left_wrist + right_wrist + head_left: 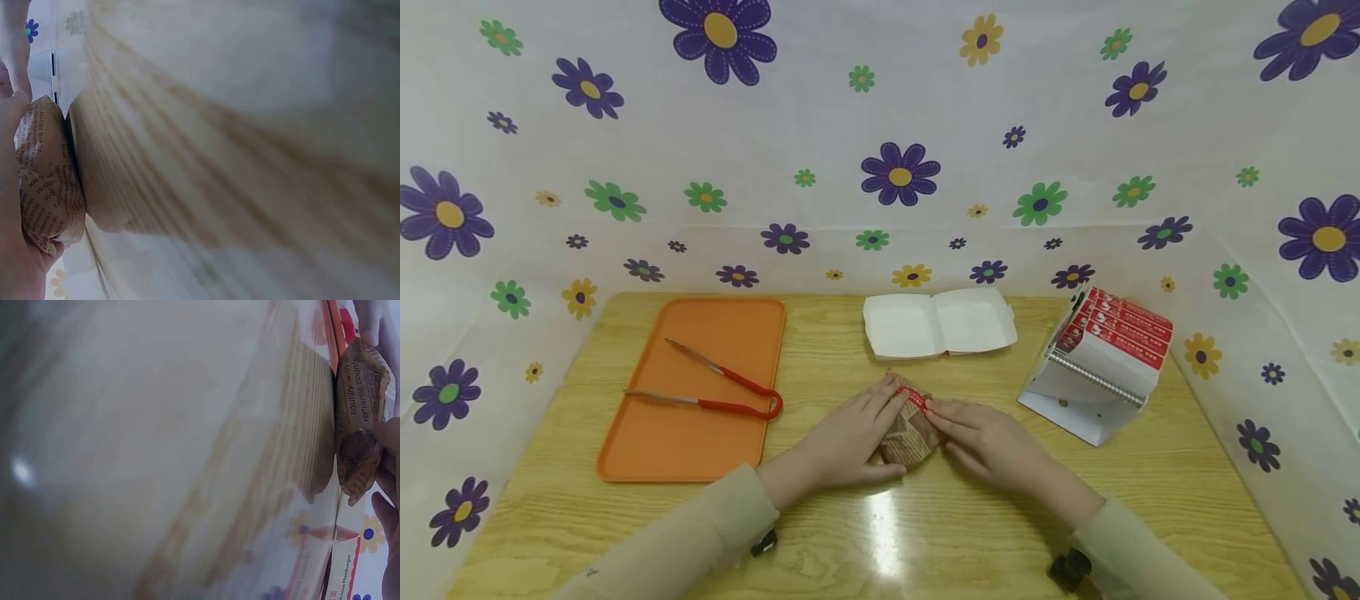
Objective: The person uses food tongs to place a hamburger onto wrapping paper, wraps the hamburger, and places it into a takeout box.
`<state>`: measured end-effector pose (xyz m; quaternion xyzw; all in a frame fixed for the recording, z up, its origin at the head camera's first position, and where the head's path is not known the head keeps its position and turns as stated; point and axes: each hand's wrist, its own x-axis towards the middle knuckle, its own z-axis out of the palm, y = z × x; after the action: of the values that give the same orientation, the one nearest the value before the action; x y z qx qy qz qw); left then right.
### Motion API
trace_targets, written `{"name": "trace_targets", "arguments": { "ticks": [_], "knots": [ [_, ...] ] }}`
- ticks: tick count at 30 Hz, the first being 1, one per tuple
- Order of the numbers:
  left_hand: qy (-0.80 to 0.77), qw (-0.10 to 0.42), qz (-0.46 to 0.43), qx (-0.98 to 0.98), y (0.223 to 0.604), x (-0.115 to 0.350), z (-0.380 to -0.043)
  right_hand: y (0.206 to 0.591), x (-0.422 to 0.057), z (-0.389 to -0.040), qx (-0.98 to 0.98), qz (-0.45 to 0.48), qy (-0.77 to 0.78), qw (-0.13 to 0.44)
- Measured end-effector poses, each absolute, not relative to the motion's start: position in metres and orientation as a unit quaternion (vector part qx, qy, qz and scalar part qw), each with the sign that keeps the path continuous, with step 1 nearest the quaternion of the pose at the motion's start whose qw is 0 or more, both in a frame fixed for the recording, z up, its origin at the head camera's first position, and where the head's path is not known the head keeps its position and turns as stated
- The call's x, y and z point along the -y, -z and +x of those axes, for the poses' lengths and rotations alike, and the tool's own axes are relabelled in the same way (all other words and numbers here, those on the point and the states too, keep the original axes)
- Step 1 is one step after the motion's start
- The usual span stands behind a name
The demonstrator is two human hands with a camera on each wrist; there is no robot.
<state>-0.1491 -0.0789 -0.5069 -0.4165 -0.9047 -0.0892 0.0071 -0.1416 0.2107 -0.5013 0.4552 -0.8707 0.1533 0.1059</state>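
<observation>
A package wrapped in brown printed paper (910, 442) lies on the table in front of me, with a red sticker (915, 398) across its top. My left hand (853, 433) holds it from the left, fingers over the top and thumb along the near side. From the right, my right hand (996, 437) presses its fingertips at the end of the sticker, fingers nearly straight. In the left wrist view the paper (47, 169) bulges beside the left thumb. The right wrist view shows a right finger touching the wrapper (359, 406), the thumb apart from it. What is inside stays hidden.
An open white clamshell box (902, 325) sits behind the package. On the left, red-handled tongs (737, 407) lie on an orange tray (700, 454). A white stand (1067, 408) bearing several red-and-white boxes (1127, 325) is at the right. A flowered sheet (820, 117) surrounds the table.
</observation>
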Motion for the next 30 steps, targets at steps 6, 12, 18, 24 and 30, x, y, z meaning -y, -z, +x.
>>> {"name": "trace_targets", "arguments": {
  "ticks": [6, 12, 18, 24, 30],
  "knots": [
    [0.095, 0.009, -0.412, 0.906, 0.506, 0.078, -0.149, 0.501, -0.211, -0.139, 0.875, 0.445, -0.168, 0.091],
    [0.085, 0.007, -0.409, 0.908, 0.504, 0.081, -0.147, 0.501, -0.209, -0.137, 0.875, 0.441, -0.179, 0.087],
    [0.078, 0.012, -0.414, 0.907, 0.507, 0.088, -0.145, 0.501, -0.205, -0.137, 0.874, 0.445, -0.179, 0.082],
    [0.077, 0.028, -0.406, 0.910, 0.508, 0.099, -0.144, 0.503, -0.196, -0.141, 0.869, 0.445, -0.208, 0.066],
    [0.075, 0.033, -0.402, 0.912, 0.507, 0.109, -0.141, 0.504, -0.186, -0.145, 0.868, 0.428, -0.242, 0.066]
  ]
}}
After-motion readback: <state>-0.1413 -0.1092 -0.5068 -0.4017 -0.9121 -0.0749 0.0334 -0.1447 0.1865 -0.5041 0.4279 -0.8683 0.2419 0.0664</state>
